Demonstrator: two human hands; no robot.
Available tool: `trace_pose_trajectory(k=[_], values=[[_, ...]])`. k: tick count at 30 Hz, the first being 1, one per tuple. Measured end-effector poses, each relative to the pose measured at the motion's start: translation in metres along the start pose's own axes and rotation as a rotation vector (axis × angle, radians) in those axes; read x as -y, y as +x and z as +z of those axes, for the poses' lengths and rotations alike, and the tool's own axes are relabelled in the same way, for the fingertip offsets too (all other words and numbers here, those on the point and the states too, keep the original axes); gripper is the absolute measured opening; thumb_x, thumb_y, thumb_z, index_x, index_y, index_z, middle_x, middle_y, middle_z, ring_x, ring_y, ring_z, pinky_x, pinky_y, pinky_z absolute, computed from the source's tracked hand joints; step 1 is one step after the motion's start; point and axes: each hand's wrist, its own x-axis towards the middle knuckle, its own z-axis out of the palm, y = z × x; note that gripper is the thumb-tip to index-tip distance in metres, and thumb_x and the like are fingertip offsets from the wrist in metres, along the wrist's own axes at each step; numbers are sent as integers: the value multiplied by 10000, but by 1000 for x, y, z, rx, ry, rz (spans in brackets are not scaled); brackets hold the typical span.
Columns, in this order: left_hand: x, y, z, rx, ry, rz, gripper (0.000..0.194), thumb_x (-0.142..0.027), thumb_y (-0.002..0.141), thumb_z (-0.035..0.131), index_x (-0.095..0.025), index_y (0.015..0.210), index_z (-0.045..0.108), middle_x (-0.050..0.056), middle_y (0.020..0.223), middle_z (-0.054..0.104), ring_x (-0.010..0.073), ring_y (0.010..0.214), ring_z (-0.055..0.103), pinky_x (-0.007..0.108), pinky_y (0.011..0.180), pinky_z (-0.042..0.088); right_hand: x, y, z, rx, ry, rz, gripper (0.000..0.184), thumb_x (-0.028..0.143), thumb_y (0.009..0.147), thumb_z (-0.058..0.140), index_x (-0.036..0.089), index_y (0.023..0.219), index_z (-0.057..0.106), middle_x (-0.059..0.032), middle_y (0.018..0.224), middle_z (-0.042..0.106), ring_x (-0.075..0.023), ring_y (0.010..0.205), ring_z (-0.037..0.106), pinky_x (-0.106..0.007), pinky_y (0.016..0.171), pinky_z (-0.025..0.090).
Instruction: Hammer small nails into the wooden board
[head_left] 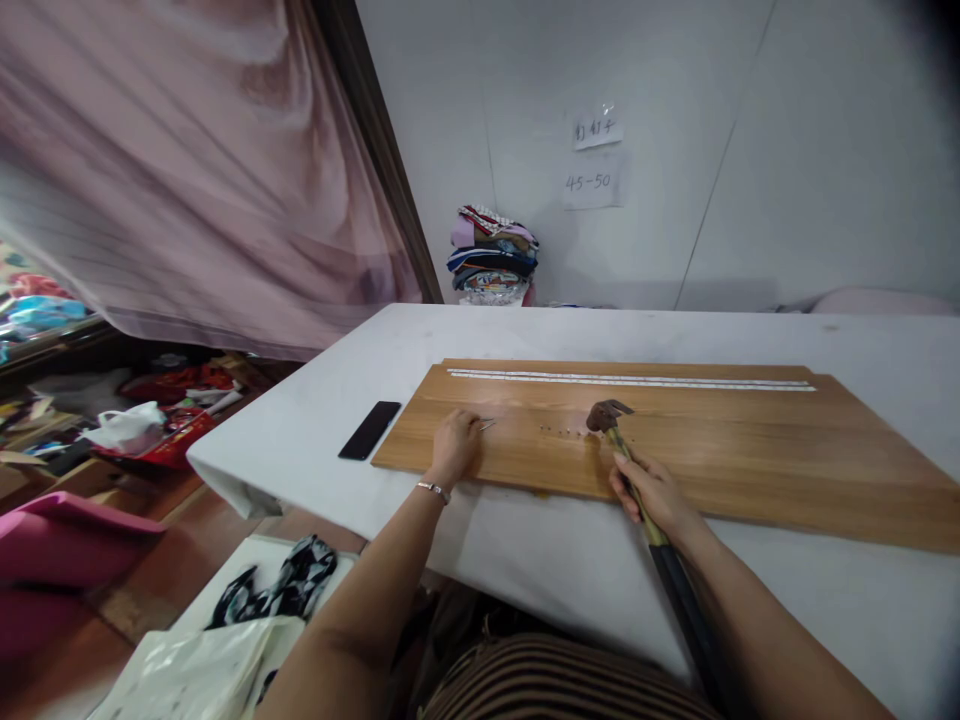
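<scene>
While hands [454,446] flank nails [568,432] — hammer [667,562], right-held

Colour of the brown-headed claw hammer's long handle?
The long handle is yellowish near the metal head, black farther down; best seen in the head view.

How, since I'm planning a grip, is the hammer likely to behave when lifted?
The hammer will probably feel head-heavy, as its rusty-looking metal head sits at one end. It should stay stiff, since its long handle looks straight. It would likely tip little in the right hand, which grips close to the head.
</scene>
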Motion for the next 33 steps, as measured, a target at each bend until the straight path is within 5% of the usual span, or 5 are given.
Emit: trace_pose_trajectory(k=[16,27,33], values=[[-9,22,-10,203,192,64,226,-202,927,462,-180,939,687,109,1060,691,223,985,645,297,799,474,2,0,1,-10,5,26,451,636,720,621,211,841,529,80,521,523,-63,301,368,-196,286,304],[-1,5,-11,120,244,19,301,-241,974,384,-172,953,676,110,1056,674,226,997,640,308,814,475,2,1,2,18,11,-32,433,639,757,587,215,725,505,79,460,469,-59,299,343,-194,296,295],[-22,-17,-3,79,52,137,254,-280,969,430,-208,939,671,54,1025,671,177,967,627,268,819,454,-1,1,2,17,27,-32,434,634,751,600,211,804,515,80,517,523,-54,292,354,-194,288,296]])
